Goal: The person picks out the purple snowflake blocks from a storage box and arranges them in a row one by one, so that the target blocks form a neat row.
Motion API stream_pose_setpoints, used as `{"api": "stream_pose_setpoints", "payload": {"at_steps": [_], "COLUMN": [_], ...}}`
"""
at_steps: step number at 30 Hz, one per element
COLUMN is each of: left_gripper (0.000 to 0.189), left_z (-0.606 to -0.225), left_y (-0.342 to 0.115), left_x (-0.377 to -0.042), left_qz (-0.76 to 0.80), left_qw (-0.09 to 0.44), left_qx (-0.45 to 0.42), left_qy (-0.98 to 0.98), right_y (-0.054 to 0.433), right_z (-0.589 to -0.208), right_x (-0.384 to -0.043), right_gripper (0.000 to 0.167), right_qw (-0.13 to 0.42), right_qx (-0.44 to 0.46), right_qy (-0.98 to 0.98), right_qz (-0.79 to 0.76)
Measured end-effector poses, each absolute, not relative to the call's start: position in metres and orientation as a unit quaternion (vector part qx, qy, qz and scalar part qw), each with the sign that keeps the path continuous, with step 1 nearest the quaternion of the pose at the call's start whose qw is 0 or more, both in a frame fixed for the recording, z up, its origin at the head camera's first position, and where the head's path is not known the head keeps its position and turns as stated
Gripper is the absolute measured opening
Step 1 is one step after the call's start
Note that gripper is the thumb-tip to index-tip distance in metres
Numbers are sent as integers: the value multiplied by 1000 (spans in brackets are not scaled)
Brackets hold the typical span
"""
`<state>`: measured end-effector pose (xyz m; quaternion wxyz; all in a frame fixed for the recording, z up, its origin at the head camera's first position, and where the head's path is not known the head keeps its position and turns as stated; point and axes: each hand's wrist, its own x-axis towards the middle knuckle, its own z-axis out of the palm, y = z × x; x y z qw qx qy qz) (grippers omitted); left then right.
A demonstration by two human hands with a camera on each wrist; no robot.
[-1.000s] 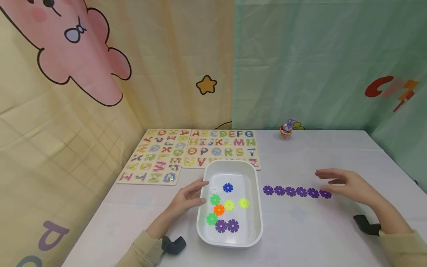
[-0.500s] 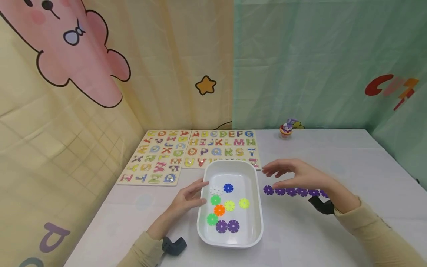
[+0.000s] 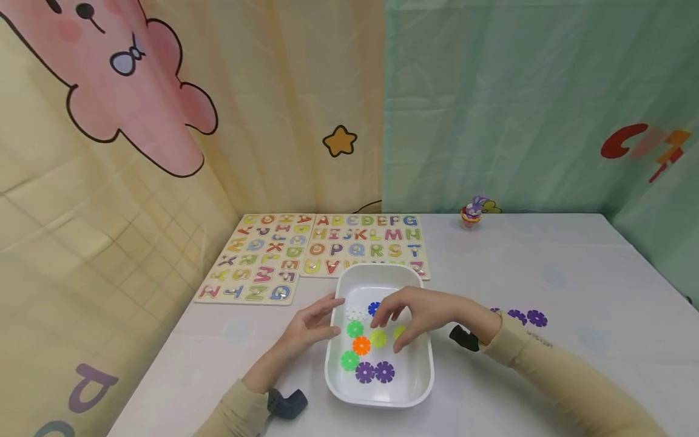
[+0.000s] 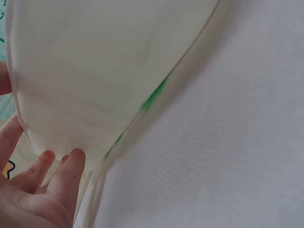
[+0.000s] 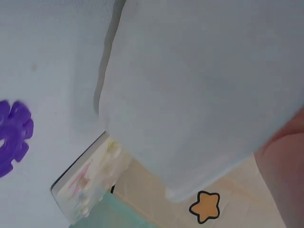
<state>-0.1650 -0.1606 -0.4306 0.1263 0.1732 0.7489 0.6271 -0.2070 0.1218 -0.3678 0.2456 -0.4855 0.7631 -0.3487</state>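
A white plastic tub [image 3: 378, 403] holds several flower-shaped notched discs: a blue disc [image 3: 374, 309], green discs [image 3: 350, 360], an orange disc [image 3: 361, 346], yellow discs [image 3: 378, 338], white ones and two purple discs [image 3: 384, 372]. The left hand [image 3: 307, 325] grips the tub's left rim; in the left wrist view several fingertips [image 4: 77, 153] touch its outer wall. Over the tub's right half hovers the right hand [image 3: 417, 312], fingers bent and apart, nothing between them. It partly covers the blue disc and a yellow disc.
A row of purple discs [image 3: 537, 318] lies right of the tub, partly hidden by the right forearm. Two alphabet puzzle boards [image 3: 248, 258] lie behind and left. A small rabbit figurine [image 3: 471, 213] stands at the table's back edge.
The right hand has moved left from the row of purple discs, across the table, to over the tub. The left hand has stayed at the tub's left rim.
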Motion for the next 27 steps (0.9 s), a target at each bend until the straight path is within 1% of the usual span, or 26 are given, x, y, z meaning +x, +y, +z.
{"api": "stream_pose_setpoints", "payload": {"at_steps": [3, 8, 14, 19, 27], "left_gripper": [54, 54, 54, 53, 55], "left_z": [-431, -429, -429, -429, -430], "left_y": [-161, -160, -160, -160, -161], "left_x": [-165, -164, -164, -164, -166], "left_qz": [627, 629, 626, 626, 635], "left_qw": [127, 129, 125, 120, 131], "left_qx": [173, 169, 167, 173, 176], "left_qy": [749, 748, 752, 751, 741], "right_y": [112, 97, 86, 83, 83], "right_z": [-374, -384, -391, -394, -395], "right_x": [-207, -206, -207, -211, -210], "right_gripper": [38, 31, 31, 32, 30], "right_qw": [253, 273, 289, 281, 260], "right_qx": [-495, -483, -484, -492, -486], "right_qy": [763, 778, 786, 792, 811], "right_qz": [-330, -296, -254, -228, -198]}}
